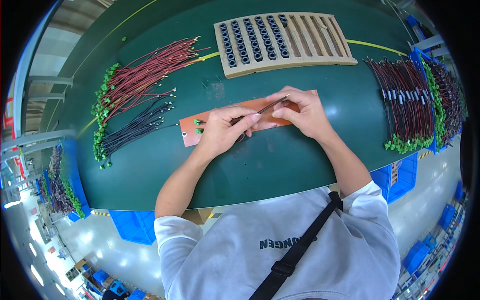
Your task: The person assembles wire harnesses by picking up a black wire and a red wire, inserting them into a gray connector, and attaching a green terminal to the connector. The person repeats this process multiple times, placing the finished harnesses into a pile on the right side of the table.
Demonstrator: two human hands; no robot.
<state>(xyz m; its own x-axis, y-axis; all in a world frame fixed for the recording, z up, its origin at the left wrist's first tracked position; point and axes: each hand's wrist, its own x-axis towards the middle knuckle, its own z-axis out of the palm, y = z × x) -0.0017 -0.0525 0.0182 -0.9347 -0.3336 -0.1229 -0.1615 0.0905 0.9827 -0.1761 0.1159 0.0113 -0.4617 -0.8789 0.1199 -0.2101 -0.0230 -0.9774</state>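
Note:
My left hand [225, 126] is closed on a bundle of thin dark wires [268, 108], pinched between thumb and fingers. The free ends of the wires slant up toward my right hand [304, 111]. That hand has its thumb and bent fingers apart around the wire tips; whether a fingertip touches them is hard to see. Two small green connectors [198, 122] show left of my left hand, over an orange board [190, 137] lying under both hands. Part of the wires is hidden behind my left fingers.
Red wires [150, 70] and black wires [137, 127] with green connectors lie at left. A tan slotted tray [295, 62] with rows of dark cylinders [231, 63] stands at the far side. At right are wires with grey sleeves [407, 96] beside a blue bin [417, 57].

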